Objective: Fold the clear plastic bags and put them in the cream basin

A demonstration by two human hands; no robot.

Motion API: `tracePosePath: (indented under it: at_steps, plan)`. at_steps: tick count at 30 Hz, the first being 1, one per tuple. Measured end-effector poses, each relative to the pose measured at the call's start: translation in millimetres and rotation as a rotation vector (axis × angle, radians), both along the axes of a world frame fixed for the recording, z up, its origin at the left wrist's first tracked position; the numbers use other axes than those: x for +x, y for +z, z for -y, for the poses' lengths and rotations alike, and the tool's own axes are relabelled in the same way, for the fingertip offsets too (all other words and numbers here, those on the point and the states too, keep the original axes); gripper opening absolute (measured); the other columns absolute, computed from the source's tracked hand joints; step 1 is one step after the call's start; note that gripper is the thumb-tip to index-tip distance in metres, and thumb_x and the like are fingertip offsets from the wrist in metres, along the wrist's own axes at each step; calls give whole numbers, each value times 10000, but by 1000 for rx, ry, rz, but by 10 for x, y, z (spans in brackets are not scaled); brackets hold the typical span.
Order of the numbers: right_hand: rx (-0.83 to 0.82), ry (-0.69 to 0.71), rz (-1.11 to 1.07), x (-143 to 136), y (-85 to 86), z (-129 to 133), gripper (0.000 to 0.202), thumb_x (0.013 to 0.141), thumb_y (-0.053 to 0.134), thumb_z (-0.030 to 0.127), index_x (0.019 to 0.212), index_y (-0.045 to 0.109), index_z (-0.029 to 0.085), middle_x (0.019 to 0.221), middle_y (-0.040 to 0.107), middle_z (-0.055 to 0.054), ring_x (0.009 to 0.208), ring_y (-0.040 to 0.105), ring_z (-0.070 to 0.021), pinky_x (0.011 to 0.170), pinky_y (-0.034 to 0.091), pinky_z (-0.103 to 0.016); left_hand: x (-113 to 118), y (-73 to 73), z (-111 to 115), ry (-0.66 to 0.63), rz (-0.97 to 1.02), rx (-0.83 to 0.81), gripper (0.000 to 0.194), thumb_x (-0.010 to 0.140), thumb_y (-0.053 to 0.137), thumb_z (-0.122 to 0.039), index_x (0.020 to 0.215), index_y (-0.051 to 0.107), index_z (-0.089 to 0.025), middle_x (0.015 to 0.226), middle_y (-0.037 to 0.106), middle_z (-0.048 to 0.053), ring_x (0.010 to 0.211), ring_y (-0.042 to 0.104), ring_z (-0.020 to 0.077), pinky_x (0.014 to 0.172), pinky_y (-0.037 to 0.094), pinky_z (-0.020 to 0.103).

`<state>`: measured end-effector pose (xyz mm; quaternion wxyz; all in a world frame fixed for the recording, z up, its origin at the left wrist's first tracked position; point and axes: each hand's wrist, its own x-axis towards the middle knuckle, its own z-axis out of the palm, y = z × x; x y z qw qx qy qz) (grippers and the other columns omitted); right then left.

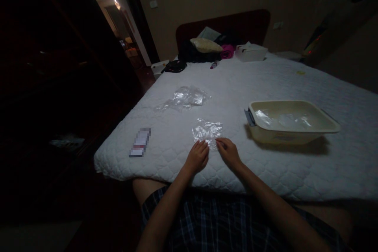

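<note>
Clear plastic bag [210, 126], thin and wrinkled, lies on a white quilted bed [165, 157], its near edge at the fingertips of a seated person's two hands. Far to the left of the hands, something pale and crumpled [67, 142] sits in shadow, its nature hard to make out. Nearer, to the left of the hands on the bed, lies a slim rectangular item [140, 143], its surface blurred into blocks. Farther off, beyond and left of the hands, rests a black item [175, 66]; between it and the hands spreads a loose heap of clear plastic [186, 97]. The left hand [198, 154] is palm down, fingers close together at the bag's near left edge. Well beyond the hands lies a pale cushion [206, 45]. Apart from the left, the right hand [228, 151] has its fingers bent at the bag's near right edge; whether either hand grips the plastic cannot be told. Beyond the right hand, a white box [251, 53] stands near the headboard [248, 23]. To the right of the hands, a cream tub [289, 138] holds more clear plastic [265, 118].
</note>
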<state>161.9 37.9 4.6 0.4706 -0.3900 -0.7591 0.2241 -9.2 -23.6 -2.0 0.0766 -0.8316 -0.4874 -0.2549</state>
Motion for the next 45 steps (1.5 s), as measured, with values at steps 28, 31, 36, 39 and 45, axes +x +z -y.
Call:
tracePosePath:
  at_steps: [28,31,36,39,45]
  plan:
    - [303,107,463,728,-22,286,325,815,467,201,1132,540,206,1070,583,-119,976,534,-242,820,446,-423,-3,0,-2,4,37,1,377,783,428,-137,1156,487,-145,1200,538,129,1196,422,247,1003,357,487]
    - [300,69,434,699,-43,242,290,830,451,177,1098,559,208,1019,604,-105,941,543,-230,803,444,-415,-3,5,2,3,43,5,374,786,426,-140,1154,489,-139,1195,539,134,1197,420,247,1002,360,485]
    - [274,18,365,644,-64,193,267,831,450,173,1068,565,218,985,619,-87,899,554,-227,803,423,-424,-6,-9,2,-3,48,3,374,789,423,-146,1157,487,-147,1197,537,133,1204,415,246,998,363,491]
    - [269,1,323,562,4,159,248,827,455,175,1047,566,200,960,626,-83,885,552,-223,797,415,-403,-8,-21,-1,1,47,10,373,789,424,-147,1157,488,-145,1205,531,131,1211,406,246,1003,358,489]
    - [214,-37,326,307,233,55,260,833,435,178,1058,566,186,953,636,-82,864,555,-218,773,399,-368,-3,-29,-6,5,35,7,370,779,441,-145,1146,490,-129,1205,530,135,1217,397,241,1017,349,468]
